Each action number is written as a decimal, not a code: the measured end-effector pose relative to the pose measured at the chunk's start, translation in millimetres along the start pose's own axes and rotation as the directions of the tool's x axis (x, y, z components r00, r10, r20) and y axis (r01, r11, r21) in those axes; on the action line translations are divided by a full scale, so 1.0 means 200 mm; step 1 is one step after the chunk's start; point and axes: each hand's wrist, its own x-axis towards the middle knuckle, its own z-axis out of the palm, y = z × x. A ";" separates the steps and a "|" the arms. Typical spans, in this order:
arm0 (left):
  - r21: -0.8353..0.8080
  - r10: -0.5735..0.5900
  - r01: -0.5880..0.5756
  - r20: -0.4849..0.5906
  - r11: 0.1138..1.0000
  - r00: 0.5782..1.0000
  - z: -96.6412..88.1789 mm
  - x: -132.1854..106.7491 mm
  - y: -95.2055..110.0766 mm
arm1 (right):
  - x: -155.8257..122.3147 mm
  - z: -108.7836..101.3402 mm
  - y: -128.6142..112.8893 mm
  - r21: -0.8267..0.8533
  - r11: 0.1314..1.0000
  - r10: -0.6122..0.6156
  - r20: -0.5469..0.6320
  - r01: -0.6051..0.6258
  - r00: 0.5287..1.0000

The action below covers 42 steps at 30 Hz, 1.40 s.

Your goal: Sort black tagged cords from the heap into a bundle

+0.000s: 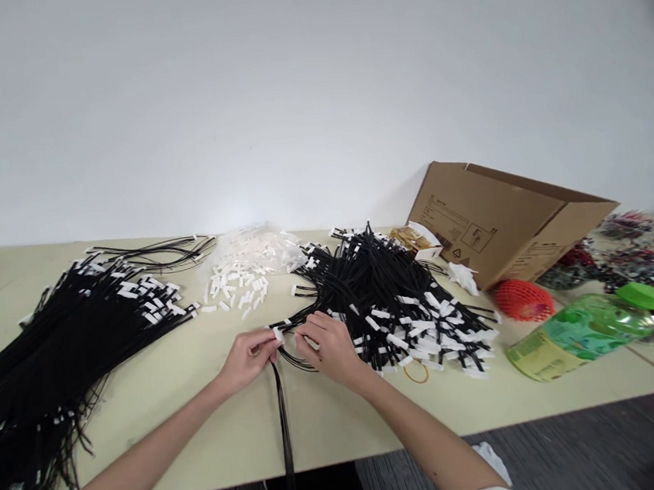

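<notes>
My left hand (246, 358) pinches a small white connector at the end of black wires (283, 421) that run down over the table's front edge. My right hand (327, 348) is closed on the same wire ends, fingers curled, right beside the left. A heap of black wires with white connectors (391, 300) lies just behind and right of my right hand. A large bundle of finished black wires (68, 334) stretches along the left. Loose white connectors (237, 282) are scattered behind my left hand, in front of a clear bag of them (254, 249).
A tipped brown cardboard box (505, 218) stands at the back right, with an orange mesh ball (523, 300) and a green bottle (581, 331) lying before it. A rubber band (416, 373) lies near the wire heap. Colourful items (643, 251) crowd the far right. The table edge (326, 455) is close.
</notes>
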 end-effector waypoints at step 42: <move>-0.117 -0.021 0.041 0.160 0.992 0.987 0.01 -0.02 0.00 | 0.01 0.04 -0.01 0.411 0.904 0.045 0.181 -0.117 0.982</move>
